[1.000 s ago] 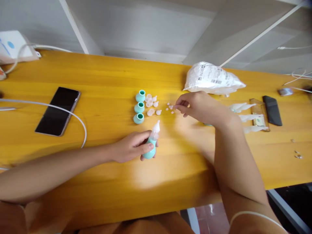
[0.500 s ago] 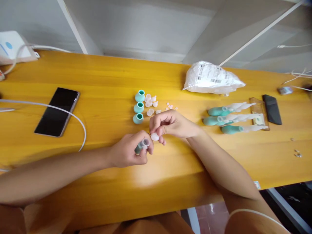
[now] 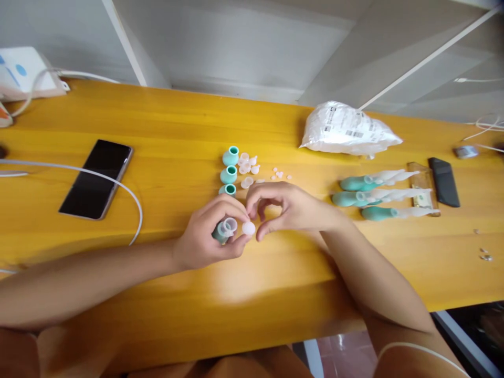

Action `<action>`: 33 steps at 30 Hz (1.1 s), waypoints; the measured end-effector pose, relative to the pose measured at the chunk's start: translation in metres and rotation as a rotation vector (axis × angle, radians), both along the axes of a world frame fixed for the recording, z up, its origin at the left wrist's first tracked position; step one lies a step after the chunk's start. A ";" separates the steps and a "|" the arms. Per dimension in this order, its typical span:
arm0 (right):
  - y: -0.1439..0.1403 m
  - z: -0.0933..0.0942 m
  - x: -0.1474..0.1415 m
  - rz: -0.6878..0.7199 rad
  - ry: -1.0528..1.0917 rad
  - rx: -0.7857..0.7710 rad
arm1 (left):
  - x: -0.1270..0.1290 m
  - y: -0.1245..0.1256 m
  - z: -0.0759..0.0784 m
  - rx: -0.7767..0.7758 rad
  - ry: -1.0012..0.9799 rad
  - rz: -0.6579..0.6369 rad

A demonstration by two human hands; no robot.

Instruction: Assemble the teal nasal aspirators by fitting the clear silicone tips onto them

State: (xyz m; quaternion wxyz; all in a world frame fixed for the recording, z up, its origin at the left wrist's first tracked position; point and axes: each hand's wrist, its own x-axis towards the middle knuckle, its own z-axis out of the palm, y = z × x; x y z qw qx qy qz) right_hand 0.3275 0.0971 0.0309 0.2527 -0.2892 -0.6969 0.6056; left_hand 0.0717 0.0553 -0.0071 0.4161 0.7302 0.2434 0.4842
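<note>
Your left hand grips the soft teal bulb; your right hand pinches a tiny, light, slippery clear cap by its rim.

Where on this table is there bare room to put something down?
Bare wood lies between the phone and the teal bulbs, and along the near edge below both hands. It is crowded around the bulbs, clear tips, left hand and right hand, and by the finished pieces.
</note>
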 end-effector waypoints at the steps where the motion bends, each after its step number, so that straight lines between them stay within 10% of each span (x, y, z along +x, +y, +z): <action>1: -0.001 0.007 0.002 -0.022 -0.016 0.077 | 0.001 0.000 -0.001 -0.037 0.000 -0.003; 9: -0.012 0.036 0.002 -0.016 -0.138 0.543 | 0.002 0.000 -0.010 -0.168 -0.031 0.027; 20: -0.011 0.039 0.011 0.091 -0.182 0.201 | 0.000 -0.002 -0.007 -0.173 0.129 -0.076; 27: 0.013 0.048 0.066 -0.414 -0.785 0.323 | 0.003 -0.001 -0.009 -0.272 0.213 -0.061; 33: 0.030 0.028 0.080 -0.413 -1.079 0.280 | 0.004 0.000 -0.009 -0.299 0.222 -0.077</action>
